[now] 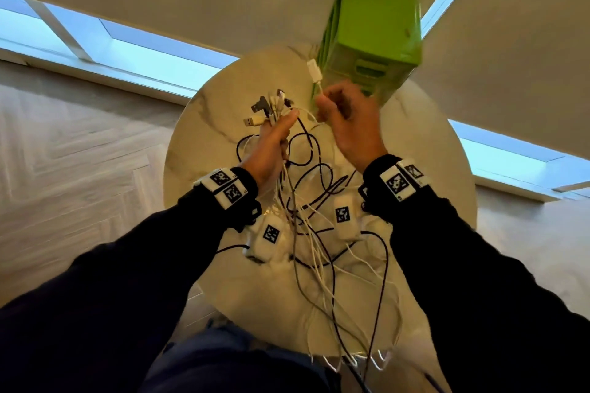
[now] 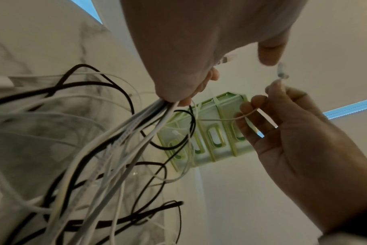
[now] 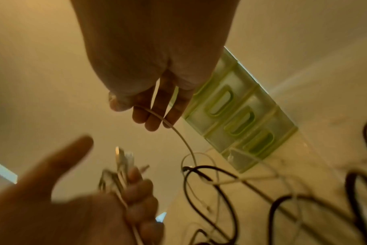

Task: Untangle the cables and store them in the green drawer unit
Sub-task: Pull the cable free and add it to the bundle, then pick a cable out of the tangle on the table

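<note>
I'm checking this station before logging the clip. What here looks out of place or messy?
The cables are one knotted mass, and several strands trail over the near edge of the round table. The left hand grips a bunch of plug ends; the right hand pinches one white cable.

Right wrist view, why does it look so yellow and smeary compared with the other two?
Right wrist view: a warm orange cast, and the left hand with its connectors is motion-blurred. Left wrist view: paler, cooler light, cable bundle slightly smeared. Head view: sharpest, though the green drawer unit is soft and wide-angle stretched, with bright window strips.
</note>
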Available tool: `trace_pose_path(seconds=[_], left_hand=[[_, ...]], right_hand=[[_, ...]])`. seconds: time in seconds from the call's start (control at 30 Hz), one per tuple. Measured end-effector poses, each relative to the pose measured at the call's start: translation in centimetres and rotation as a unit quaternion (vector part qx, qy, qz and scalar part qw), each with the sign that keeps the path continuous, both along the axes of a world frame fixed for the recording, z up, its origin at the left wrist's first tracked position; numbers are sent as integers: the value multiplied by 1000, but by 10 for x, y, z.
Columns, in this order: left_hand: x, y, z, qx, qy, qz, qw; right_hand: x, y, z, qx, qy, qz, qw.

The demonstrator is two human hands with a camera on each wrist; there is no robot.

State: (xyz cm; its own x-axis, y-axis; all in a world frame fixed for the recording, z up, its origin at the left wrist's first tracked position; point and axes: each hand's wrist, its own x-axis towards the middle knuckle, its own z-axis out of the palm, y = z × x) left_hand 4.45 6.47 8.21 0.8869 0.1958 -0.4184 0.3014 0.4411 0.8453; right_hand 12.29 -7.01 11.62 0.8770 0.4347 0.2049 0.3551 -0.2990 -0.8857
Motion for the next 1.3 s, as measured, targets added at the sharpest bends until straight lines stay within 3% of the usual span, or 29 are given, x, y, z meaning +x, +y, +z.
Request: trace_pose_path(seconds=[0.13, 0.33, 0.57, 0.77, 0.97, 1.13, 1.3], left_hand=[[-5, -21, 18, 37, -58, -44, 997], [-16, -38, 25, 98, -73, -54, 991], [-22, -33, 25, 159, -72, -17, 984], [-6, -3, 45, 128, -119, 55, 983], [-5, 19, 64, 133, -127, 78, 980], [-9, 31, 83, 74, -157, 69, 982], [-14, 47, 101, 118, -162, 100, 975]], right_hand=[[-27, -18, -11, -119, -84, 74, 987], [-53, -23, -10, -116, -114, 38, 986], [-72, -23, -9, -134, -43, 54, 989], [-83, -43, -44, -183, -7, 109, 977], [-71, -46, -59, -233, -9, 148, 961], [-37, -62, -62, -303, -40, 135, 942], [-10, -82, -61, -378, -72, 126, 914]])
